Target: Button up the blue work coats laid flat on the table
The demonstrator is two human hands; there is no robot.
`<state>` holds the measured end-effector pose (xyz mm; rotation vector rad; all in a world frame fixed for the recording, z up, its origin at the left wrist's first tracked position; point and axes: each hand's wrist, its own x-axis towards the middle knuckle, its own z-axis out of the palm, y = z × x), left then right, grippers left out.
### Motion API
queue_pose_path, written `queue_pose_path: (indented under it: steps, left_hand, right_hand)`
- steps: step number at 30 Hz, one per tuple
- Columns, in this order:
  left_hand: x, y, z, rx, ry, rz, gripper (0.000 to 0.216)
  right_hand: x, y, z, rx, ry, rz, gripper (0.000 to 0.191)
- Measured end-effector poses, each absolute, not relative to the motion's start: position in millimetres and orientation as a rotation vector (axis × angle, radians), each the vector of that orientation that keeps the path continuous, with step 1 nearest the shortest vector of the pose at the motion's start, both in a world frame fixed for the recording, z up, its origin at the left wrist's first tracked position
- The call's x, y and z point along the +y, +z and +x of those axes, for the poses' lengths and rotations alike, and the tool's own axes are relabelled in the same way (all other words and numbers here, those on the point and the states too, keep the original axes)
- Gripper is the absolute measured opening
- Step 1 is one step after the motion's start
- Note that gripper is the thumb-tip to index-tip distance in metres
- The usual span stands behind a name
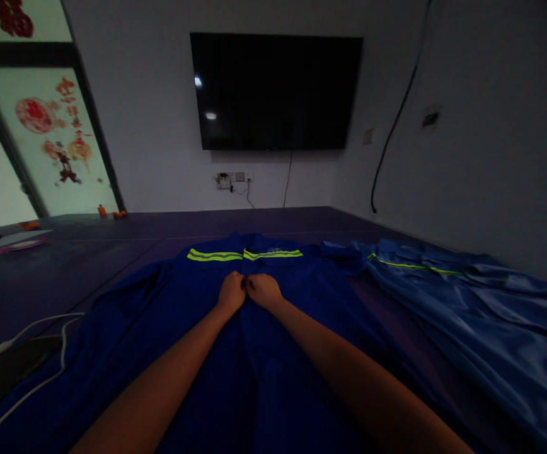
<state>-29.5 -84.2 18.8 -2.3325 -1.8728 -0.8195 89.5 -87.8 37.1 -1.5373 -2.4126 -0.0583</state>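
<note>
A dark blue work coverall [302,309] lies spread out in front of me, its collar at the far end and yellow-green reflective strips [215,255] across the chest. At the front opening, just below the strips, my left hand [232,291] and my right hand [263,290] meet with their fingers curled and closed. Both seem to pinch the edges of the coverall's front. The fingertips are dark and partly hidden, so any button or zip between them does not show.
A second, lighter blue garment [472,309] with a thin reflective strip lies to the right. A white cable [64,350] and a dark flat object [23,372] are at the near left. Orange items [102,210] stand by the door. A television [278,91] hangs on the far wall.
</note>
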Motion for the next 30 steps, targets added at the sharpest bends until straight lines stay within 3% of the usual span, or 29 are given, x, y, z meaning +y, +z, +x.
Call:
queue_pose_path:
  steps: [30]
  left_hand:
    - [-82.3,18.3,-30.3,-1.916,-0.975,-2.329,0.022]
  right_hand:
    - [-84.0,32.6,90.2,-2.395,-0.045,-1.501,0.030]
